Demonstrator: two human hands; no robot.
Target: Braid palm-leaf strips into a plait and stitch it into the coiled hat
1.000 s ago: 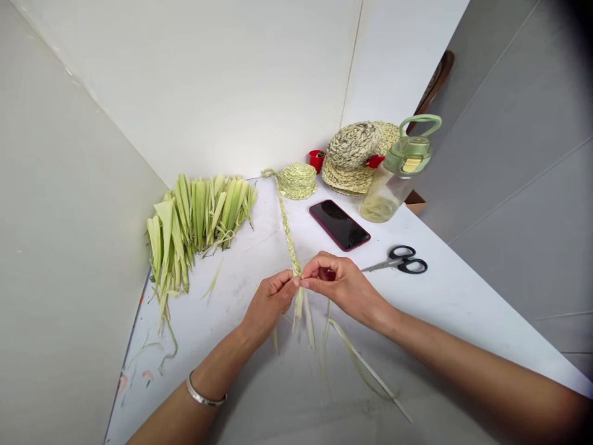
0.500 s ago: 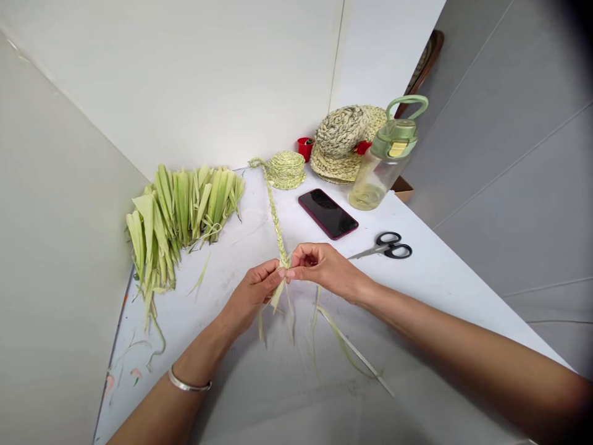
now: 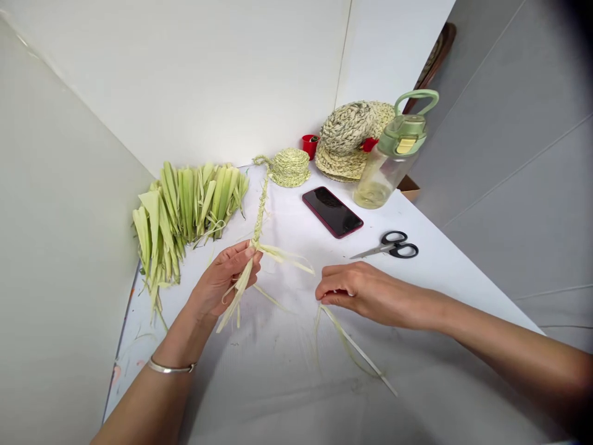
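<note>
Right hand (image 3: 365, 290) has left the husk braid (image 3: 260, 213) for loose strips (image 3: 356, 347) on the table (image 3: 287, 216), pinched narrow, grip unclear; left hand (image 3: 227, 272) holds the braid's end. Braiding appears underway; adding 1 strip calls for a clean pickup.

Scuffed white tabletop (image 3: 458, 296): corn husks (image 3: 188, 207) piled left of and beyond left fingers (image 3: 238, 262), coiled braid (image 3: 291, 167) and red cup (image 3: 309, 147) well beyond them. Past right fingers (image 3: 331, 285): smartphone (image 3: 332, 212), black-handled scissors (image 3: 387, 248) off right, water bottle (image 3: 382, 173) and braided stack (image 3: 341, 164) farther. Loose husk strips (image 3: 361, 352) start at those fingertips, trailing toward wearer.
</note>
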